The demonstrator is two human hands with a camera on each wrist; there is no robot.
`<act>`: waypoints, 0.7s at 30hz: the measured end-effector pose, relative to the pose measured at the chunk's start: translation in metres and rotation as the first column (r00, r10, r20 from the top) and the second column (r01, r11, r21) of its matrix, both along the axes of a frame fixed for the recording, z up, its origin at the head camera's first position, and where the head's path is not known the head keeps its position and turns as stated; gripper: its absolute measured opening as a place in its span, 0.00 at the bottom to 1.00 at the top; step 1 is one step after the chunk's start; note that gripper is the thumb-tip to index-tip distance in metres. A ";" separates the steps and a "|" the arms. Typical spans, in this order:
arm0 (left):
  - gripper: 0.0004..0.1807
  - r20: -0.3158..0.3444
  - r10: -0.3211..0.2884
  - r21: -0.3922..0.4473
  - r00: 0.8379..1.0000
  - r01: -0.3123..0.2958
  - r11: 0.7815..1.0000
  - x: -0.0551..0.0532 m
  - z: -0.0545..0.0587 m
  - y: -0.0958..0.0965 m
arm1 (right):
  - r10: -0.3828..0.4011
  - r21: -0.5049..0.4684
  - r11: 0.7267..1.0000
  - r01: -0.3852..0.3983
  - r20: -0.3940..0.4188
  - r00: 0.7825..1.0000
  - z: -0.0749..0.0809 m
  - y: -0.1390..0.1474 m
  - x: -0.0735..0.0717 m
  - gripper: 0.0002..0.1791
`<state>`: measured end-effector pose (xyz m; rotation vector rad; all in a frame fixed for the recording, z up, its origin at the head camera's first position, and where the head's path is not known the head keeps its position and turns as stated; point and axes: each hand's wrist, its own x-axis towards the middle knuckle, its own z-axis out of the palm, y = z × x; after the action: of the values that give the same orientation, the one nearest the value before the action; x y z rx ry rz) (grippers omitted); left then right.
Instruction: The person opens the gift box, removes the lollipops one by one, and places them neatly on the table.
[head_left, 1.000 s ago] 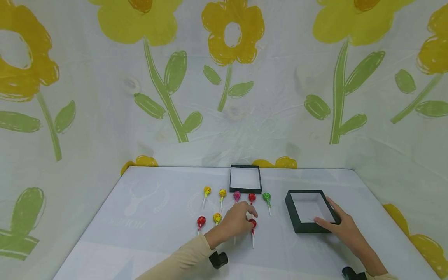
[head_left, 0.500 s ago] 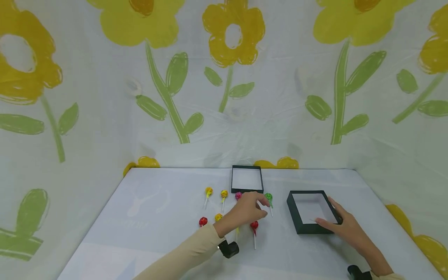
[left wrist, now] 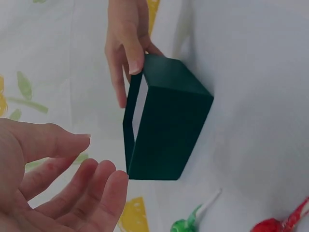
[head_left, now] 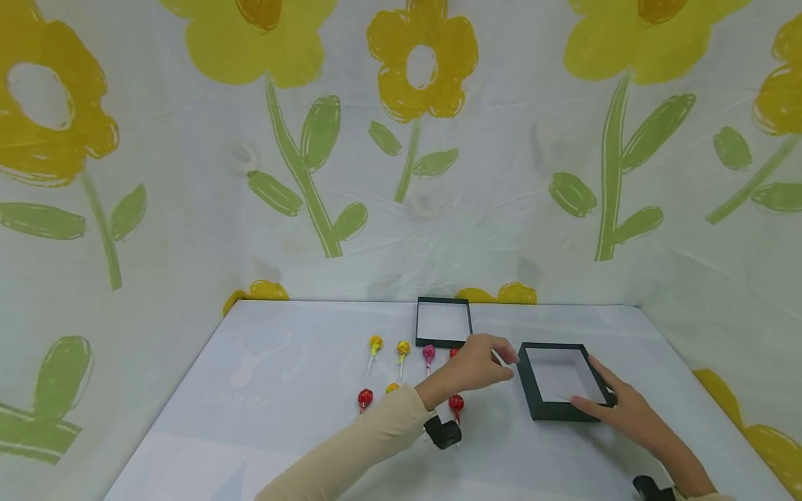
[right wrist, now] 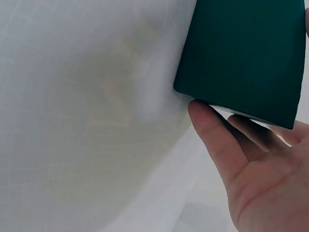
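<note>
My right hand [head_left: 626, 410] grips a dark green open-topped box [head_left: 535, 393] at its right side, thumb over the near rim. White lining shows inside the box. Close to the box's left edge hovers my left hand [head_left: 471, 365], fingers loosely bent and apart, with nothing between them in the left wrist view. Beneath and left of that hand lie several wrapped lollipops, among them a pink lollipop [head_left: 429, 352], a yellow lollipop [head_left: 403, 347] and a red lollipop [head_left: 456, 402]. A green lollipop [left wrist: 184, 226] shows in the left wrist view; my left hand hides it from the head view.
A shallow dark-rimmed tray, perhaps the box's lid [head_left: 441, 344], lies behind the lollipops near the far table edge. The white table [head_left: 207, 417] meets a wall hanging [head_left: 476, 209] printed with yellow flowers. Lollipops stand in two rough rows left of the box.
My left hand has moved right and slightly up, from over the front lollipops past the green one to beside the box. The right hand and the box have stayed put.
</note>
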<state>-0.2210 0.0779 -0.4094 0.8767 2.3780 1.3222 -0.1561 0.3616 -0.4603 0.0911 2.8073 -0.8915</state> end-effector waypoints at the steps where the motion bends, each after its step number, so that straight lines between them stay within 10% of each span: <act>1: 0.06 -0.002 -0.005 -0.003 1.000 0.005 1.000 0.000 0.000 0.003 | -0.001 0.001 1.000 0.001 0.003 1.000 0.000 0.000 0.000 0.55; 21: 0.06 -0.077 -0.060 -0.073 0.995 0.054 0.996 -0.010 0.003 0.057 | -0.019 -0.007 1.000 0.020 0.035 0.999 -0.001 0.000 -0.002 0.56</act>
<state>-0.2310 0.1348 -0.4061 0.9860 2.4243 1.1947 -0.1576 0.3614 -0.4613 0.1317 2.7751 -0.8964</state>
